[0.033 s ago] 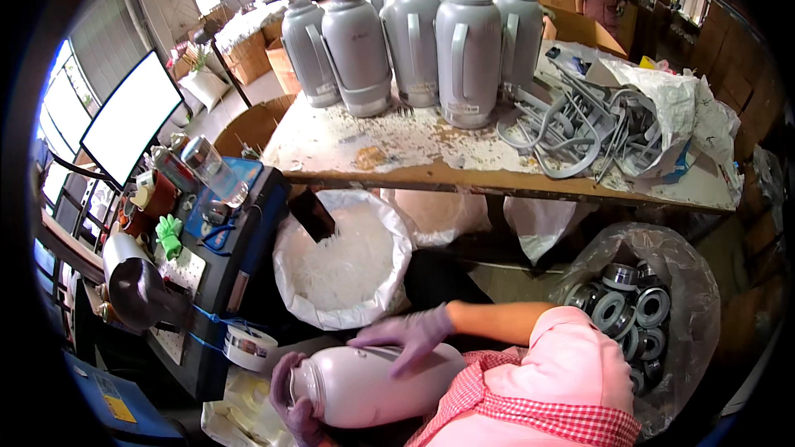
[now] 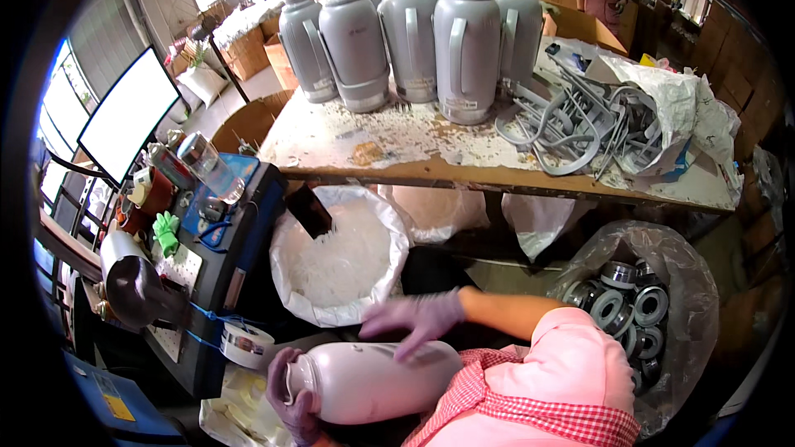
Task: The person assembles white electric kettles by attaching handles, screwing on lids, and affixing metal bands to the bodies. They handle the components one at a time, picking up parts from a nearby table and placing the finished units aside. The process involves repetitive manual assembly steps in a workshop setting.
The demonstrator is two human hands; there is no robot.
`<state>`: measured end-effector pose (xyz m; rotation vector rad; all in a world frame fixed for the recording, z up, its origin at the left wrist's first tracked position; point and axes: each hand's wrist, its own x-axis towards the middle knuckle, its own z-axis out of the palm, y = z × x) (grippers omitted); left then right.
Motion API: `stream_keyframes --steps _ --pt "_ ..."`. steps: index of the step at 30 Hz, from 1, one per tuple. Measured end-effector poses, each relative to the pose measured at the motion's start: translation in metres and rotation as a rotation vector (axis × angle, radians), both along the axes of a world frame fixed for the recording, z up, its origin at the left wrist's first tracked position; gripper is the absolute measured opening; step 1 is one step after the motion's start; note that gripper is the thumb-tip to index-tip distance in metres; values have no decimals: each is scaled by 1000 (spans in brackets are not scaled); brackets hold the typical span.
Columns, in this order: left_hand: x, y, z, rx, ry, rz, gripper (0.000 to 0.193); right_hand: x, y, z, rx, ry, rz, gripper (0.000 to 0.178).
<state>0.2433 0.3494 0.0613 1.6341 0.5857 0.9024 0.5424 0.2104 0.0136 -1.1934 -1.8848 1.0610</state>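
Observation:
A light grey vacuum flask body lies on its side across my lap, its neck toward the left. My left hand, in a purple glove, is wrapped round the neck end. Over the flask's upper side is my right hand, gloved alike and a little blurred. Its fingers are spread, with the thumb by the flask wall; whether it touches, I cannot tell. The flask's base end lies against my red checked apron.
Several grey flasks with handles stand on the worn table, beside a heap of grey straps. Below are a white-lined bin and a clear bag of ring-shaped parts. At left, a bench holds a tape roll, bottle and green glove.
My right hand has moved up and left, lifting partly off the flask's side. The flask and my left hand have shifted very slightly left in the view.

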Motion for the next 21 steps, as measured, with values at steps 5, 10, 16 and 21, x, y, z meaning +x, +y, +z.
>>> stream_keyframes --steps 5,10,16,21 --pt "-11 -17 -9 7 -62 120 84 166 -98 36 389 55 -1284 41" --pt "-36 -33 10 115 -116 70 82 300 -182 41 602 -768 -1801 40" --pt "8 -63 46 373 -38 74 69 406 -172 68 262 -1264 -1255 37" --pt "51 -83 47 428 37 143 67 339 -92 118 661 -70 -1049 29"
